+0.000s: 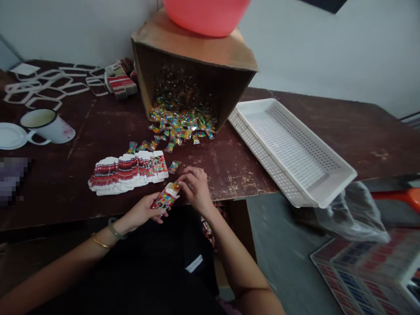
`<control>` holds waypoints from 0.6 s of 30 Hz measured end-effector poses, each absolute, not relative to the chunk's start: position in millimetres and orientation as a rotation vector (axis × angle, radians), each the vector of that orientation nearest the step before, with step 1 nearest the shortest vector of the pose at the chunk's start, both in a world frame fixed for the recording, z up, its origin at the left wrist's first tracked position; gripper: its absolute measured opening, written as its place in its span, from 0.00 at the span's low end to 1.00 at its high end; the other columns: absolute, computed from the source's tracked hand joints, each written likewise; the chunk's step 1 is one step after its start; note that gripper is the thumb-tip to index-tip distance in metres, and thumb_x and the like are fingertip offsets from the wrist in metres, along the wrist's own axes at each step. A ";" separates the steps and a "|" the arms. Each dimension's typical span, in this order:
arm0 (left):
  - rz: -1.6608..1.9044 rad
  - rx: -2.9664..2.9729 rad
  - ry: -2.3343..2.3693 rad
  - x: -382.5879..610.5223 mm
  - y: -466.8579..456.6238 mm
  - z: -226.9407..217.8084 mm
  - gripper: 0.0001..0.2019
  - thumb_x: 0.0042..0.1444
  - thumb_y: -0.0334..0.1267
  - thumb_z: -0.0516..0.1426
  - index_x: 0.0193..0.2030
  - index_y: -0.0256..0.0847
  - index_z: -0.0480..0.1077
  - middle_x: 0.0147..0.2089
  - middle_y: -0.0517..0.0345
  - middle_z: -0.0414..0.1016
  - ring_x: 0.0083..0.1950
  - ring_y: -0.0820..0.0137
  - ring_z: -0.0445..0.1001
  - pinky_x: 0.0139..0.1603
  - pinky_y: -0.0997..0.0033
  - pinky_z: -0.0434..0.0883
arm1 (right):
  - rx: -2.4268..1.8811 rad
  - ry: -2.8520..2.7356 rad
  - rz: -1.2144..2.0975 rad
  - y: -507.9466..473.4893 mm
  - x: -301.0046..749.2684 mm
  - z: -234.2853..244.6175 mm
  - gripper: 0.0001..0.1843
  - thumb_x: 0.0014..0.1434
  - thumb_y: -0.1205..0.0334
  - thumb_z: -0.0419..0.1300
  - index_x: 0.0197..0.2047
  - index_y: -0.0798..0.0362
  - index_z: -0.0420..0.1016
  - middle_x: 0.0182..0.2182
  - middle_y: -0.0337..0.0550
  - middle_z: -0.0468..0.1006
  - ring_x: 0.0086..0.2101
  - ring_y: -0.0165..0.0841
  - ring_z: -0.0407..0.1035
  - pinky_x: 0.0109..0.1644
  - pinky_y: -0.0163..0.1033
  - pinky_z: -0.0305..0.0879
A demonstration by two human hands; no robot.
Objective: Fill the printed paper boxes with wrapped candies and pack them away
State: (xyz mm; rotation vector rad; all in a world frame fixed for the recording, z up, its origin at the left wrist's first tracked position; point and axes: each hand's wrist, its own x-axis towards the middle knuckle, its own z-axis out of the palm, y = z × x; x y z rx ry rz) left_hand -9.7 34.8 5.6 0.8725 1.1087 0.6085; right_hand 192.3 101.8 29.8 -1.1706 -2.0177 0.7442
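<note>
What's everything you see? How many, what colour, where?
Table: one, brown, centre
Box: one, brown, table
Tub: one, pink, atop box
Wrapped sweets: many, multicoloured, by box
Flat cartons: many, red-white, table
Loops: several, white, far left
Stack: one, red-white, beside loops
Mug, disc: one each, white, left
Baskets: apparently two, white, right
Bag: one, clear, lower right
Held carton: one, multicoloured, front
Left hand: one, holding carton
Right hand: one, at carton's mouth
</note>
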 end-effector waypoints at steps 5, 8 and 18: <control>0.677 0.863 1.069 -8.2 32.8 9.1 0.22 0.52 0.45 0.64 0.51 0.40 0.68 0.36 0.57 0.73 0.34 0.68 0.74 0.30 0.69 0.77 | -1.004 -2.054 1.064 86.4 188.2 18.3 0.09 0.63 0.60 0.58 0.39 0.47 0.80 0.52 0.43 0.71 0.53 0.38 0.61 0.59 0.48 0.53; 0.725 0.707 1.112 -4.0 32.2 7.0 0.25 0.59 0.58 0.52 0.45 0.36 0.72 0.34 0.52 0.75 0.31 0.68 0.74 0.26 0.70 0.76 | -1.088 -1.468 1.434 71.4 181.1 -2.5 0.13 0.61 0.56 0.60 0.48 0.45 0.77 0.49 0.43 0.71 0.39 0.31 0.68 0.44 0.40 0.67; 0.705 0.395 0.891 -16.6 43.1 6.8 0.19 0.57 0.50 0.55 0.45 0.37 0.75 0.38 0.48 0.80 0.38 0.60 0.77 0.37 0.55 0.78 | -0.810 -0.585 2.272 61.4 177.4 5.1 0.24 0.48 0.57 0.71 0.48 0.53 0.78 0.33 0.41 0.79 0.29 0.27 0.72 0.39 0.34 0.73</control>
